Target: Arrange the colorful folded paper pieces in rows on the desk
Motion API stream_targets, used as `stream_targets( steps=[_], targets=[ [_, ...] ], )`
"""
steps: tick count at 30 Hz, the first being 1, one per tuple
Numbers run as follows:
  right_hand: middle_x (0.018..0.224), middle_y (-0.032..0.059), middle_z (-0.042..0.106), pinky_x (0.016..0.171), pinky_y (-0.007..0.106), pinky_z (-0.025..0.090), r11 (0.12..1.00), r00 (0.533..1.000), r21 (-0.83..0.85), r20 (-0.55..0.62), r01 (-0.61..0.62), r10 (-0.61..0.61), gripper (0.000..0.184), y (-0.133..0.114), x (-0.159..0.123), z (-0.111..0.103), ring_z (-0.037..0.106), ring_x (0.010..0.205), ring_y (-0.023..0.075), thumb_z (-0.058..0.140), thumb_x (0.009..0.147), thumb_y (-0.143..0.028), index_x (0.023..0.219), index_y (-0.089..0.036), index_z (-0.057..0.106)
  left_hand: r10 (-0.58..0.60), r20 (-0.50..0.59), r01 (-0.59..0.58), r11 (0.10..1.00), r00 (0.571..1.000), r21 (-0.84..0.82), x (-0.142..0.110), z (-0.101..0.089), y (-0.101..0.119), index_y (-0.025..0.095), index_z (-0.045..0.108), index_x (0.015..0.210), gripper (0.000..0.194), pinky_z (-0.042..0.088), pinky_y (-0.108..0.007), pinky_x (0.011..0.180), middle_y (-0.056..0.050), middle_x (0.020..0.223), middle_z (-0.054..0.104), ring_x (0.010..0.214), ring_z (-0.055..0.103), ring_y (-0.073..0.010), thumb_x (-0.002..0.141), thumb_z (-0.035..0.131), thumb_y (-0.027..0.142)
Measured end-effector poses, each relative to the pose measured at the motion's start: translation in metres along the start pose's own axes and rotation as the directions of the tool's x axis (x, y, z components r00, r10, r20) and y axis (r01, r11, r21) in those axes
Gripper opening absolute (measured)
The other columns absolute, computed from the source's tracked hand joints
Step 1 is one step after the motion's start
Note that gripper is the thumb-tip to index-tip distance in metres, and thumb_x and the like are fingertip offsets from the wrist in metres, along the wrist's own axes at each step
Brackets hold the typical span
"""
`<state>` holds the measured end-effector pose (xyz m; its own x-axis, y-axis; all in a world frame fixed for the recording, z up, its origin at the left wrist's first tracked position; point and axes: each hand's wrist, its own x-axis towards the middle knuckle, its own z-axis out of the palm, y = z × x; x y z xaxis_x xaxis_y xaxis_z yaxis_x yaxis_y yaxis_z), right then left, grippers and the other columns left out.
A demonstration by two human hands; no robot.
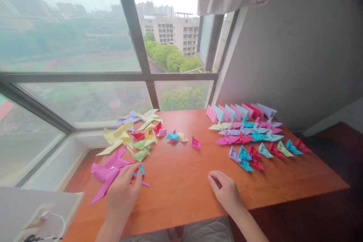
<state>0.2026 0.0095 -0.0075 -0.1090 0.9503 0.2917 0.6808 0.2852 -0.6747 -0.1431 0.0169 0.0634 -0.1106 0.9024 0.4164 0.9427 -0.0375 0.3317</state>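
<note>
A blue paper piece (pixel 142 169) was pinched in the left hand (pixel 124 184); the right hand (pixel 225 188) was released, loosely curled over the counter (pixel 176 193).

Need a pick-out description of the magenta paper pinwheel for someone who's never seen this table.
On the brown wooden table under the grey-framed window, go to the left end. The magenta paper pinwheel lies there, partly covered by the person's left hand. Beyond it lie a yellow paper pinwheel, pale green paper pinwheel and lavender paper pinwheel; this is the only magenta one.
</note>
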Motion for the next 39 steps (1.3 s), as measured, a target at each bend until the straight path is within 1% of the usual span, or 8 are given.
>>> stream_targets(
  steps=[3,6,8,12,21,25,31,39],
  targets=[
    [0.080,0.0040,0.070,0.062,0.024,0.051,1.000,1.000,0.004,-0.019,0.010,-0.010,0.023,-0.002,0.001,-0.001,0.065,0.066,0.0152,0.047,0.096,-0.030,0.089,-0.021,0.066,-0.079,0.040,0.071,0.983,0.996,0.169,0.010,-0.011,-0.014,0.019,0.063,0.107,0.026,0.047,-0.026,0.057,-0.005,0.100,0.070,0.074,0.067,-0.0189,0.093,0.044,0.031],
    [0.082,0.0049,0.071,0.065,0.025,0.053,1.000,0.999,0.004,-0.039,0.020,-0.019,0.024,-0.003,0.002,-0.002,0.067,0.070,0.0165,0.046,0.096,-0.030,0.090,-0.021,0.067,-0.067,0.116,0.038,0.972,0.991,0.234,0.016,-0.013,-0.024,0.020,0.063,0.108,0.028,0.048,-0.027,0.060,-0.006,0.108,0.070,0.088,0.069,-0.0224,0.092,0.041,0.028],
    [0.083,0.0054,0.072,0.066,0.025,0.054,1.000,0.998,0.005,-0.051,0.024,-0.024,0.025,-0.004,0.002,-0.003,0.068,0.071,0.0171,0.045,0.096,-0.030,0.090,-0.021,0.068,-0.033,0.144,0.000,0.974,0.989,0.226,0.017,-0.011,-0.029,0.021,0.064,0.107,0.029,0.050,-0.027,0.065,-0.006,0.108,0.071,0.094,0.068,-0.0231,0.091,0.040,0.026],
    [0.082,0.0058,0.072,0.064,0.025,0.055,1.000,0.998,0.005,-0.056,0.026,-0.026,0.026,-0.003,0.002,-0.002,0.069,0.070,0.0173,0.045,0.097,-0.031,0.091,-0.021,0.068,-0.021,0.177,-0.015,0.980,0.984,0.201,0.017,-0.005,-0.033,0.022,0.066,0.102,0.029,0.052,-0.029,0.071,-0.006,0.105,0.073,0.092,0.069,-0.0234,0.089,0.041,0.025],
    [0.085,0.0069,0.072,0.067,0.026,0.056,1.000,0.999,0.002,-0.047,0.027,-0.027,0.026,-0.002,0.002,-0.002,0.070,0.072,0.0180,0.044,0.097,-0.030,0.091,-0.021,0.068,-0.007,0.232,0.005,1.000,0.973,0.011,0.014,-0.001,-0.027,0.023,0.068,0.098,0.025,0.053,-0.027,0.068,-0.003,0.100,0.075,0.078,0.071,-0.0196,0.086,0.047,0.028],
    [0.085,0.0065,0.072,0.069,0.026,0.056,1.000,0.999,0.007,-0.043,0.022,-0.021,0.026,-0.002,0.002,-0.001,0.069,0.072,0.0177,0.044,0.097,-0.029,0.091,-0.020,0.068,0.014,0.213,0.004,0.997,0.977,-0.083,0.013,0.005,-0.020,0.024,0.068,0.094,0.021,0.054,-0.027,0.067,-0.002,0.098,0.075,0.073,0.070,-0.0191,0.084,0.050,0.029],
    [0.083,0.0053,0.072,0.066,0.026,0.055,1.000,0.999,0.008,-0.047,0.018,-0.018,0.024,-0.003,0.002,-0.002,0.068,0.070,0.0172,0.045,0.096,-0.029,0.091,-0.021,0.068,0.027,0.260,0.048,0.959,0.965,-0.278,0.008,0.017,-0.001,0.022,0.068,0.091,0.020,0.054,-0.027,0.060,-0.003,0.088,0.072,0.062,0.066,-0.0165,0.087,0.050,0.031],
    [0.084,0.0069,0.072,0.066,0.026,0.056,0.996,0.999,0.086,-0.041,-0.012,0.016,0.025,-0.011,0.004,-0.004,0.068,0.072,0.0177,0.046,0.096,-0.031,0.090,-0.021,0.068,0.195,0.259,-0.043,0.867,0.946,-0.496,-0.004,0.035,0.050,0.022,0.067,0.088,0.016,0.053,-0.026,0.065,-0.003,0.084,0.070,0.069,0.064,-0.0161,0.087,0.051,0.021]
  ],
)
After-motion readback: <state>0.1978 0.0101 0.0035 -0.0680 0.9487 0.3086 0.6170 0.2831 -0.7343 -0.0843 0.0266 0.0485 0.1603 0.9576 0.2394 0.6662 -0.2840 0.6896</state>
